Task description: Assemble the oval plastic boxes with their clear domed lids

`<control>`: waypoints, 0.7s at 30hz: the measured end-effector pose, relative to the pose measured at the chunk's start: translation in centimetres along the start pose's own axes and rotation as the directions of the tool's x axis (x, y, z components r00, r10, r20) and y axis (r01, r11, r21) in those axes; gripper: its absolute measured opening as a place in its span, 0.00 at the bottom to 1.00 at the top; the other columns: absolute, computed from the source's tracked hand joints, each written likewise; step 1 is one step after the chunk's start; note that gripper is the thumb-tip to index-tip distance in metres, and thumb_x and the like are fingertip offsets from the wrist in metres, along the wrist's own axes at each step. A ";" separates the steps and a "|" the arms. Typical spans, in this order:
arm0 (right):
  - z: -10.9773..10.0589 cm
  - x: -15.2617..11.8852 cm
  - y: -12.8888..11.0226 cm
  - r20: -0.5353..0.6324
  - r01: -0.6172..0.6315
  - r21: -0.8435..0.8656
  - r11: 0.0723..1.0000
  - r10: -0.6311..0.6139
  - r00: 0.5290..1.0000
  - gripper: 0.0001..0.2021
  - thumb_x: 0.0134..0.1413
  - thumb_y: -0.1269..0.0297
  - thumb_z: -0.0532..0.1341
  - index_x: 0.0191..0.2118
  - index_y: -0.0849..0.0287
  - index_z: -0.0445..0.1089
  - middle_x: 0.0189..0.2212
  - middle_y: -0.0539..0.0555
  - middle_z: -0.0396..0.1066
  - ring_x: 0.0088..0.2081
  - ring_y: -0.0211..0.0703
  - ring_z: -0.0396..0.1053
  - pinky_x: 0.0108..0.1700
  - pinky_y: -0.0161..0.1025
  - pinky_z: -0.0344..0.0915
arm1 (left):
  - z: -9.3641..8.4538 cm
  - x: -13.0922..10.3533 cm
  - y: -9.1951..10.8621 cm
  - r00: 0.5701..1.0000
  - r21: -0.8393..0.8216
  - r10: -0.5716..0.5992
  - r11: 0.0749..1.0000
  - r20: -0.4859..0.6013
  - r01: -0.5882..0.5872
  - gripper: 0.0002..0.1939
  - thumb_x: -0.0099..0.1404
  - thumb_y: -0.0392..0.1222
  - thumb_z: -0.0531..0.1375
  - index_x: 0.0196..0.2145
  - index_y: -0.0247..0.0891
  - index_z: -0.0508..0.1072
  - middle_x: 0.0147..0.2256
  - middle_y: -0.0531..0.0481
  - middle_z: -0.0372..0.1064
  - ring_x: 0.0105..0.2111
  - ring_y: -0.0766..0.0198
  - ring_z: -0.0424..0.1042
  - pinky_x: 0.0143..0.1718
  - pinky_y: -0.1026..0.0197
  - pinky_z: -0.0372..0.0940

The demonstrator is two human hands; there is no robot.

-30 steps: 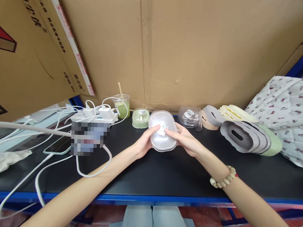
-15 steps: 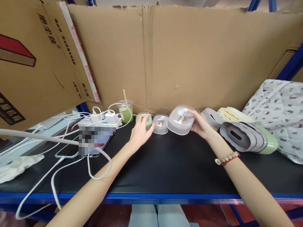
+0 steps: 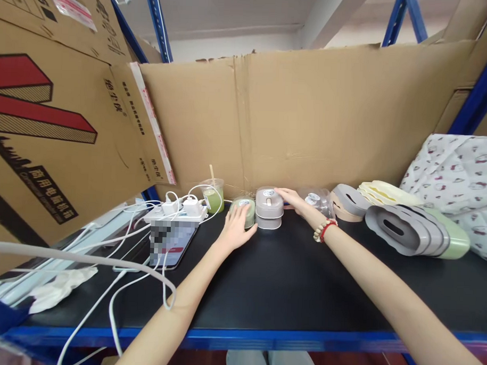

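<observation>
Two grey lidded boxes with clear covers stand stacked at the back of the black tabletop; the upper box (image 3: 269, 200) has a round label and rests on the lower box (image 3: 268, 224). My right hand (image 3: 293, 198) lies along the upper box's right side, fingers stretched out. Just left of the stack is a green lidded box (image 3: 248, 205), also with a round label. Over its front and left side my left hand (image 3: 236, 230) rests with fingers apart. Part of the green box is hidden behind that hand.
Clear plastic covers (image 3: 315, 200), grey parts (image 3: 401, 230) and cream parts (image 3: 387, 193) lie to the right. On the left are a power strip (image 3: 202, 215), white cables (image 3: 117, 306), a phone (image 3: 185, 241) and a green drink cup (image 3: 214, 197). A cardboard wall (image 3: 329, 116) closes the back.
My right hand has moved left and set the grey box it held on top of the other grey box; its fingers have loosened. My left hand stays by the green box. The view has tilted up.
</observation>
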State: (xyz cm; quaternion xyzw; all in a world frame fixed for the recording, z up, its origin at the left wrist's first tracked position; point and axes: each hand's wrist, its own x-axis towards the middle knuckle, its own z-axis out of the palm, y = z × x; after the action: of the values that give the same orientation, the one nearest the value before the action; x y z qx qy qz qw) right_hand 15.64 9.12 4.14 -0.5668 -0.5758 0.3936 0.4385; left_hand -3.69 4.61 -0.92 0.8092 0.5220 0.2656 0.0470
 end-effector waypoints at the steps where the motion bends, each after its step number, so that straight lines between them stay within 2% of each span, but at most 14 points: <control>1: 0.1 0.1 0.1 -0.027 0.000 -0.023 1.000 0.000 1.000 0.13 0.58 0.59 0.55 0.41 0.57 0.73 0.49 0.57 0.72 0.49 0.46 0.69 0.45 0.43 0.69 | 0.2 -0.1 0.3 1.000 -0.007 0.014 1.000 0.015 -0.014 0.30 0.62 0.48 0.53 0.61 0.41 0.55 0.64 0.35 0.51 0.65 0.40 0.46 0.59 0.30 0.43; 3: 0.1 0.3 0.1 -0.053 -0.007 -0.055 0.998 0.004 0.999 0.13 0.58 0.60 0.54 0.42 0.59 0.73 0.50 0.59 0.71 0.52 0.48 0.68 0.47 0.44 0.68 | 0.4 -0.3 0.9 0.998 -0.016 0.042 0.999 0.056 -0.041 0.34 0.62 0.48 0.53 0.64 0.44 0.49 0.66 0.35 0.44 0.66 0.40 0.41 0.58 0.27 0.37; 7: 0.0 0.0 -0.2 -0.024 0.011 -0.105 0.994 -0.013 1.000 0.15 0.59 0.57 0.53 0.43 0.59 0.72 0.51 0.59 0.71 0.51 0.48 0.69 0.43 0.41 0.70 | 0.4 -0.3 1.3 0.995 -0.032 0.053 0.998 0.083 -0.050 0.37 0.62 0.46 0.52 0.66 0.42 0.42 0.66 0.35 0.45 0.66 0.41 0.40 0.59 0.27 0.33; 10: -0.1 -0.7 -0.4 -0.006 0.038 -0.134 0.990 -0.040 0.999 0.18 0.60 0.56 0.50 0.47 0.59 0.70 0.52 0.60 0.69 0.49 0.48 0.70 0.40 0.42 0.71 | 0.1 -0.3 1.2 0.996 -0.011 0.046 0.999 0.074 -0.045 0.37 0.62 0.45 0.51 0.66 0.38 0.40 0.66 0.33 0.45 0.65 0.43 0.45 0.60 0.29 0.36; 14: -1.5 -2.0 0.1 -0.120 0.096 -0.254 0.962 -0.130 0.984 0.17 0.53 0.63 0.58 0.48 0.60 0.70 0.53 0.62 0.66 0.54 0.52 0.64 0.52 0.49 0.64 | 0.0 -0.5 1.0 0.998 0.017 0.069 0.997 0.009 -0.069 0.35 0.62 0.45 0.51 0.64 0.36 0.45 0.64 0.32 0.49 0.65 0.45 0.48 0.59 0.33 0.46; 16: -3.0 -2.8 0.9 -0.205 0.167 -0.416 0.894 -0.271 0.941 0.16 0.48 0.67 0.60 0.45 0.56 0.72 0.51 0.59 0.67 0.53 0.53 0.64 0.55 0.50 0.61 | 0.0 -0.6 1.2 0.992 0.020 0.102 0.995 -0.074 -0.101 0.33 0.62 0.44 0.51 0.63 0.36 0.48 0.63 0.31 0.52 0.64 0.45 0.50 0.58 0.36 0.50; 18: -4.9 -3.6 1.9 -0.280 0.186 -0.595 0.782 -0.418 0.864 0.15 0.46 0.67 0.60 0.43 0.53 0.73 0.47 0.58 0.68 0.51 0.54 0.65 0.52 0.51 0.63 | 0.1 -0.7 1.5 0.975 0.022 0.162 0.987 -0.152 -0.160 0.30 0.63 0.43 0.50 0.61 0.36 0.52 0.61 0.32 0.57 0.62 0.47 0.55 0.58 0.40 0.53; 21: -7.9 -4.5 3.5 -0.388 0.085 -0.719 0.690 -0.500 0.775 0.15 0.45 0.64 0.61 0.42 0.53 0.73 0.44 0.59 0.69 0.49 0.57 0.66 0.48 0.52 0.64 | 0.2 -0.8 2.2 0.941 0.006 0.268 0.962 -0.207 -0.273 0.24 0.64 0.41 0.49 0.58 0.38 0.58 0.55 0.37 0.64 0.57 0.51 0.63 0.57 0.44 0.57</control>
State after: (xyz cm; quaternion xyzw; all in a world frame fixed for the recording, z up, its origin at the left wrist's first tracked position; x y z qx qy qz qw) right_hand 24.14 4.40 2.97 -0.6684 -0.6098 -0.1004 0.4139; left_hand -2.07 2.96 -0.68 0.8407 0.4047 0.3580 -0.0349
